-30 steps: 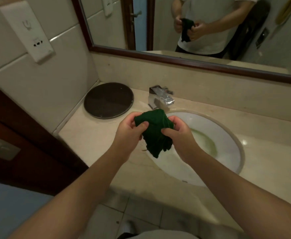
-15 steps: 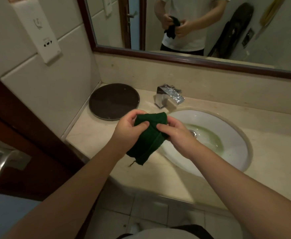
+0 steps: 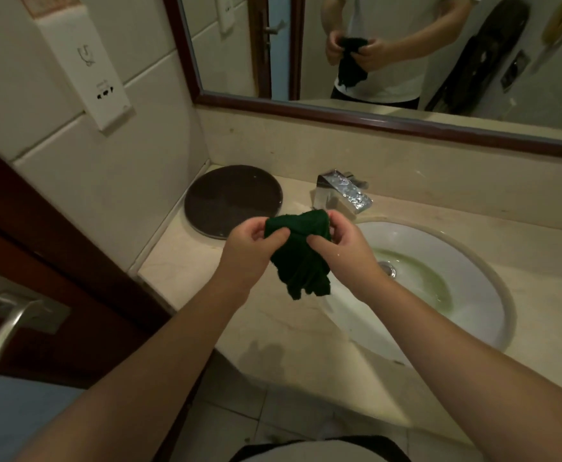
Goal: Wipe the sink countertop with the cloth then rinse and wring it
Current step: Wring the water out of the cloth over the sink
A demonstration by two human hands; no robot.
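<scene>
The green cloth [image 3: 301,261] now hangs bunched between both hands, not off to the left like before. The left hand [image 3: 246,251] pinches its top edge. It hangs above the worktop [image 3: 189,271]. The right hand [image 3: 342,251] grips its other side, by the sink [image 3: 472,331].

Top corners of cloth [image 3: 301,261] are covered by the gripping left hand [image 3: 244,253] and right hand [image 3: 346,251]. Drain [image 3: 390,270] is half hidden behind the right wrist. Door handle [image 3: 3,328] is cut by the left edge. Print on wall panel [image 3: 86,61] cannot be read.
</scene>
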